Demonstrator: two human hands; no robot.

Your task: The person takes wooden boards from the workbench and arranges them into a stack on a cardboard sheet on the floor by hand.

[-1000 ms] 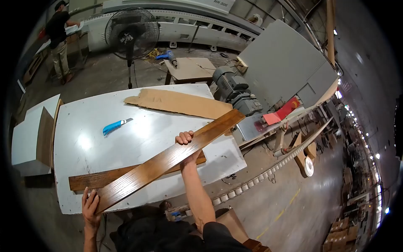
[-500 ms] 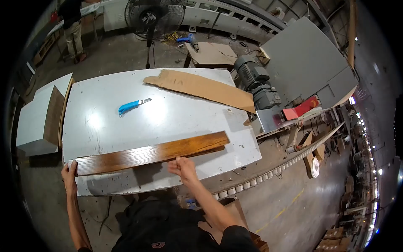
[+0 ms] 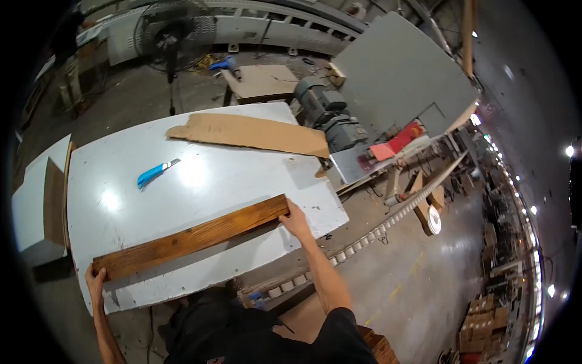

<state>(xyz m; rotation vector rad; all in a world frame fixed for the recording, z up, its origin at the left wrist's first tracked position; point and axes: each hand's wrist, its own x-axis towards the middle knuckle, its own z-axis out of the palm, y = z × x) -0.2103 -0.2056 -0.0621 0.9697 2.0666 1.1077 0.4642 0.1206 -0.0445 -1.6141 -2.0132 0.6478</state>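
white counter (image 3: pixel 224 185), grey floor (image 3: pixel 376 273); the board (image 3: pixel 194 237) slants lengthwise, rightward and away, left hand (image 3: pixel 95 281) and right hand (image 3: pixel 295 220) grasping its ends.

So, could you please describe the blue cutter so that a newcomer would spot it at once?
Find the big white tabletop. Beyond the brown wooden plank and left of the cardboard strip lies the cutter, blade pointing toward the cardboard. Its bright blue handle sets it apart from those two brown neighbours.

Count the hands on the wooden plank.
2: the left hand at the left end of the wooden plank, and the right hand at its right end.
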